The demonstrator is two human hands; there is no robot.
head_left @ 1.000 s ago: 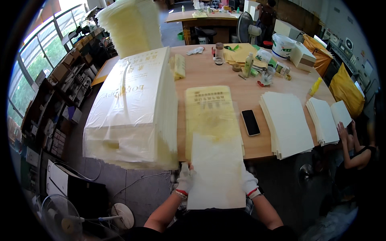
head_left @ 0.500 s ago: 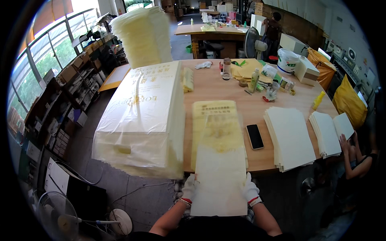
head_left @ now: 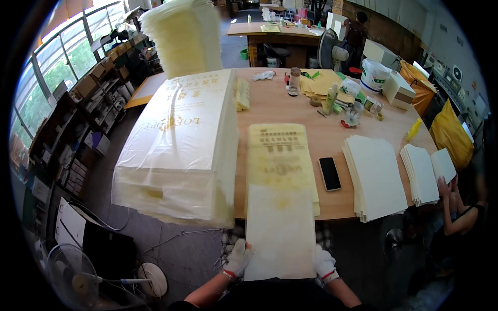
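Observation:
A long, pale yellow translucent plastic bag (head_left: 280, 233) with faint print lies over the table's near edge and hangs down toward me. Its far end rests on more printed yellowish plastic bags (head_left: 275, 132). The nearer part looks whitish; whether a sheet is inside, I cannot tell. My left hand (head_left: 238, 258), in a white glove with a red-edged cuff, is closed at the bag's lower left edge. At the opposite edge is my right hand (head_left: 325, 264), gloved alike, its fingers curled at the bag and partly hidden.
A tall stack of plastic-covered printed bags (head_left: 176, 129) stands left. Right lie a black phone (head_left: 329, 174), stacked white boards (head_left: 376, 179) and smaller boards (head_left: 419, 173), near a co-worker's hands (head_left: 446, 186). Bottles, tape and a white bucket (head_left: 374, 76) sit farther back.
The top bag, blurred before, now lies flatter and lines up with the pile, its print clearer. Both my hands have shifted slightly lower along its edges.

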